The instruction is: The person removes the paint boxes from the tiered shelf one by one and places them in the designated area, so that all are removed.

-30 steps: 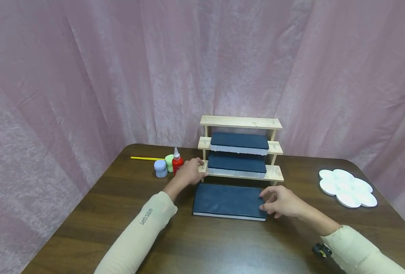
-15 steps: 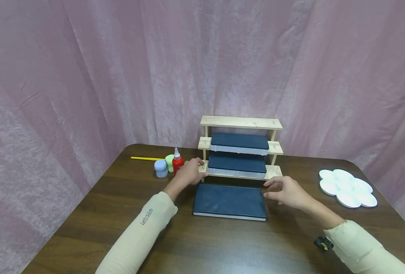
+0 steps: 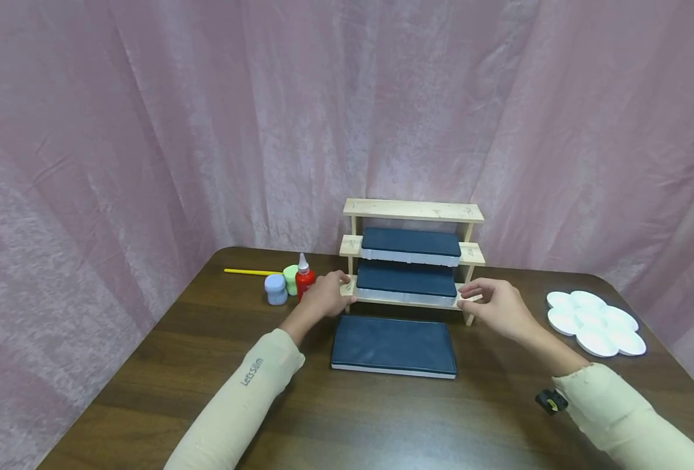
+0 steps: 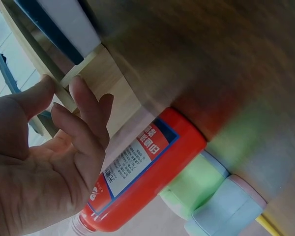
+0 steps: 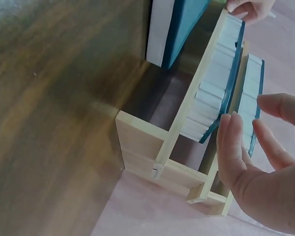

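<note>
In the head view a pale wooden three-step rack [image 3: 414, 209] stands at the back of the table. Its lower two steps bear dark-blue-topped, white-sided boxes, an upper one [image 3: 411, 241] and a lower one [image 3: 407, 279]. My left hand [image 3: 324, 295] holds the left end of the bottom step, thumb at the board's edge in the left wrist view. At that step's right end is my right hand [image 3: 499, 309], its thumb and fingers spread apart with nothing between them in the right wrist view. A larger flat dark blue pad [image 3: 392, 346] with a white base lies in front.
Beside my left hand stand a red bottle [image 3: 304, 279] with a pointed white cap, a green jar [image 3: 290, 279] and a blue jar [image 3: 275, 290]. A yellow stick [image 3: 251, 271] lies behind them. At right rests a white flower-shaped palette [image 3: 595, 322]. A pink curtain [image 3: 299, 130] hangs behind.
My right hand has moved away from the flat pad's right edge, up and back to the bottom step's right end. The left hand, pad and rack stay put.
</note>
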`<state>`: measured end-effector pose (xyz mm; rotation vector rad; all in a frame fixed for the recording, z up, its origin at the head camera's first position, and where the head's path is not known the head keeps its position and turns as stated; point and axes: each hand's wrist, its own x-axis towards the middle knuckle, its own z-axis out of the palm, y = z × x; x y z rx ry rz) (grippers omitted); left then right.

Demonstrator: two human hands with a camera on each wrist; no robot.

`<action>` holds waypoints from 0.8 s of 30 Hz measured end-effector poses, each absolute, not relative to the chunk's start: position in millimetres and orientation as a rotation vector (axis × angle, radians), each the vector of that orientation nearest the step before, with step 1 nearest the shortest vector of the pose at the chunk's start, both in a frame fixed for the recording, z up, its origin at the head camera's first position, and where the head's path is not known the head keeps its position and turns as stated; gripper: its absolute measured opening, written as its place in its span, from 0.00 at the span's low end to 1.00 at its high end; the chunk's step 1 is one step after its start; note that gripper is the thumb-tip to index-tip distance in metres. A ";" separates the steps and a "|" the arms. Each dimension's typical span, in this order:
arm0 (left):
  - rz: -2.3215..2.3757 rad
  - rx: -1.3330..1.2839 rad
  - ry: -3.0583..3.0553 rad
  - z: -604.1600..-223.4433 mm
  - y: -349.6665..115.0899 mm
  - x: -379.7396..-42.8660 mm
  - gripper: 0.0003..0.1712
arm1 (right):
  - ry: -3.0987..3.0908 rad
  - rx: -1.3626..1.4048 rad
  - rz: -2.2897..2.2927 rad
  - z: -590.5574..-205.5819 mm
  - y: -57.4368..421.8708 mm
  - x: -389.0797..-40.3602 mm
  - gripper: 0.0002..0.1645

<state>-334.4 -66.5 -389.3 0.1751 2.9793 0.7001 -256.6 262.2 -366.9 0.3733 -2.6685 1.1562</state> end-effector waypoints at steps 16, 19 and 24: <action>0.701 0.201 2.983 -389.6 -67.1 -335.9 0.32 | -2.455 0.348 0.970 -362.6 254.7 -283.2 0.19; 0.702 0.195 2.982 -390.0 -67.6 -336.2 0.32 | -2.458 0.336 0.989 -360.8 252.7 -287.6 0.21; 0.712 0.193 2.980 -389.8 -68.1 -336.1 0.32 | -2.462 0.306 0.993 -356.1 249.5 -292.8 0.29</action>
